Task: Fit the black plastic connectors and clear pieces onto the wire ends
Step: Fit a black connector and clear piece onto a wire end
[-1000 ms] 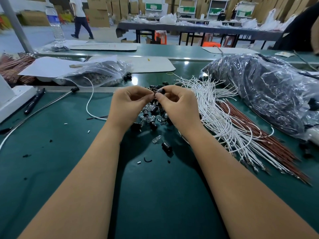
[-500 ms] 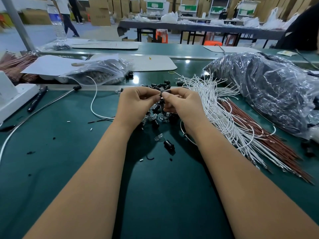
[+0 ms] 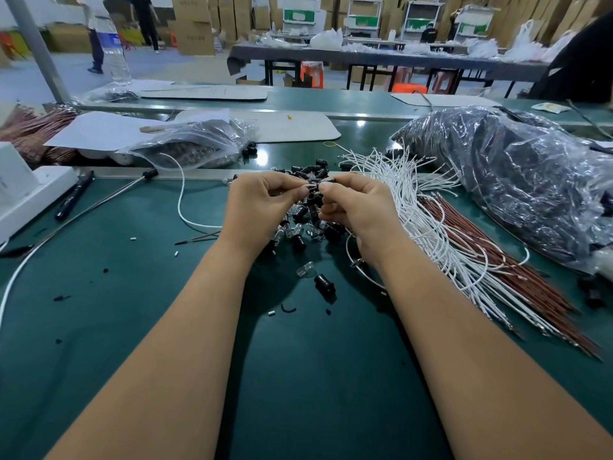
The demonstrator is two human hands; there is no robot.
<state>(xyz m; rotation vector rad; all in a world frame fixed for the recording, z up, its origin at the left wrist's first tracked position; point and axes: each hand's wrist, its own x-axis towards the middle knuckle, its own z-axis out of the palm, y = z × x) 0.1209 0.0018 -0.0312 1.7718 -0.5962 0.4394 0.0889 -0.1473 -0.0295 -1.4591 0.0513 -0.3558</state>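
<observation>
pinching a black connector (image 3: 311,188) between both hands, over the heap near the worktop's (image 3: 132,327) far edge.
my left hand (image 3: 262,210) and right hand (image 3: 356,212) fingers are clamping it together; it's looking tiny, light, rigid and slippery, so i'm judging a fingertip grip on its barrel best, with the limp white wires (image 3: 441,227) held near the tip.

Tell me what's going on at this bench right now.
A person is assembling small parts. The left hand and right hand meet above a pile of black connectors and clear pieces, pinching a small black connector between their fingertips. White wires lie bundled to the right on the green table.
</observation>
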